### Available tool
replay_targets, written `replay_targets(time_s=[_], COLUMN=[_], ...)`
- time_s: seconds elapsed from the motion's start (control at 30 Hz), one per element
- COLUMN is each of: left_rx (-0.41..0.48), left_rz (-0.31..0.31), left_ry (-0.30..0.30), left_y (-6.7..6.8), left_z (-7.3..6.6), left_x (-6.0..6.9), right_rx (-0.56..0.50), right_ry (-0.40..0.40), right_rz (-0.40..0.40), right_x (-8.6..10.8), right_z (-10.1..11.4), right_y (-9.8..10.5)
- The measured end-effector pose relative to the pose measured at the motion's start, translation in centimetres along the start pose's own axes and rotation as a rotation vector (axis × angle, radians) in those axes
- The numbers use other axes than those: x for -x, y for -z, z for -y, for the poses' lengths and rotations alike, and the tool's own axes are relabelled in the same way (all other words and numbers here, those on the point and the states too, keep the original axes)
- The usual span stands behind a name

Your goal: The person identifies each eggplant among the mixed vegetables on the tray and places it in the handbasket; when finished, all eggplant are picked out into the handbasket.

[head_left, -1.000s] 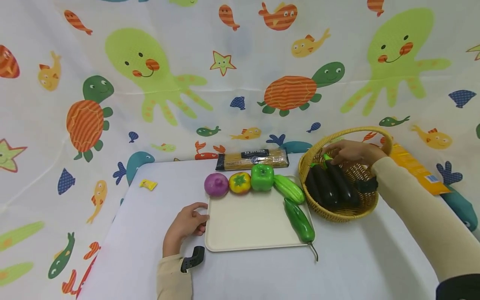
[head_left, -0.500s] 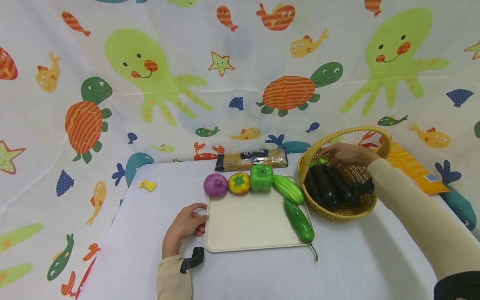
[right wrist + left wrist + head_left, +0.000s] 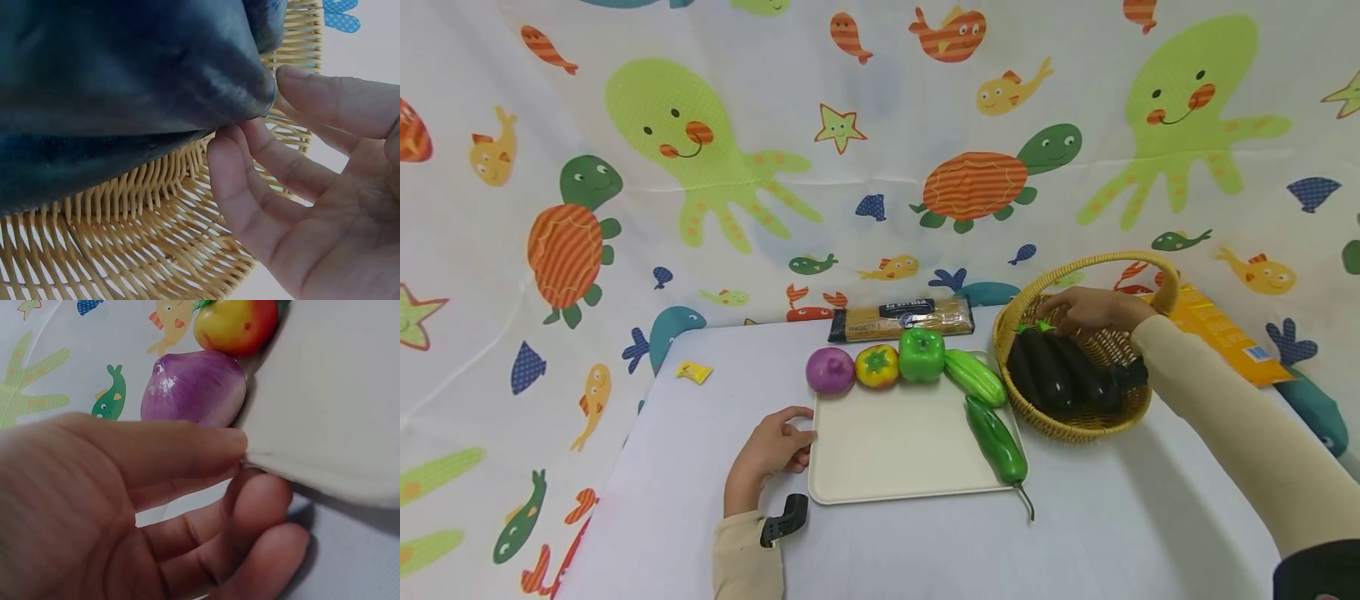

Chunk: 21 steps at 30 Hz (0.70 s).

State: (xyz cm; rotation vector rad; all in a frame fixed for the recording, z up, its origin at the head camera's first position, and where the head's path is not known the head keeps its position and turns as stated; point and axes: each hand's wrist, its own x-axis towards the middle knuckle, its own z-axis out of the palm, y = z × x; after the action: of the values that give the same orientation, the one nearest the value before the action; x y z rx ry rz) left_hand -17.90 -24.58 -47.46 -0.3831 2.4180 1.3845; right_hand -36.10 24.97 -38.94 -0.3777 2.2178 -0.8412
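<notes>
At the left side of a cream tray (image 3: 910, 450), my left hand (image 3: 775, 446) pinches the rim; in the left wrist view the index finger lies over the edge, other fingers curl below. Inside the wicker basket (image 3: 1078, 433) my right hand (image 3: 1093, 310) pinches the stem end of a dark eggplant (image 3: 1086, 371). Another eggplant (image 3: 1051, 379) lies beside it. Along the tray's back stand a purple onion (image 3: 831, 372), a yellow-red tomato-like vegetable (image 3: 877, 367) and a green bell pepper (image 3: 921, 356). A pale green cucumber-like vegetable (image 3: 975, 377) and a long green pepper (image 3: 996, 440) lie on its right.
Behind the tray lies a spaghetti packet (image 3: 901, 320). A small yellow wrapped candy (image 3: 694, 372) is at the left on the white table (image 3: 700, 467). Right of the basket leans an orange packet (image 3: 1221, 333). The basket handle (image 3: 1090, 257) arches over the right hand.
The right hand has shifted very slightly at the eggplant's stem end. The left hand has stayed at the tray rim, and the vegetables have not moved.
</notes>
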Motion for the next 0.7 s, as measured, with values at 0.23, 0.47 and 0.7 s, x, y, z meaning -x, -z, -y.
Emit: replay_targets(time_s=[0.23, 0.47, 0.7], left_rx=[0.015, 0.000, -0.003], left_rz=[-0.010, -0.012, -0.003], left_ry=[0.007, -0.002, -0.015], left_y=[0.0, -0.1, 0.2], left_z=[0.0, 0.0, -0.2], left_x=[-0.4, -0.5, -0.2], right_rx=[0.012, 0.141, 0.322], right_ry=[-0.005, 0.027, 0.056], right_rz=[-0.003, -0.020, -0.169], right_x=[0.4, 1.7, 4.5], right_z=[0.7, 1.2, 1.5], right_y=[0.4, 0.0, -3.1])
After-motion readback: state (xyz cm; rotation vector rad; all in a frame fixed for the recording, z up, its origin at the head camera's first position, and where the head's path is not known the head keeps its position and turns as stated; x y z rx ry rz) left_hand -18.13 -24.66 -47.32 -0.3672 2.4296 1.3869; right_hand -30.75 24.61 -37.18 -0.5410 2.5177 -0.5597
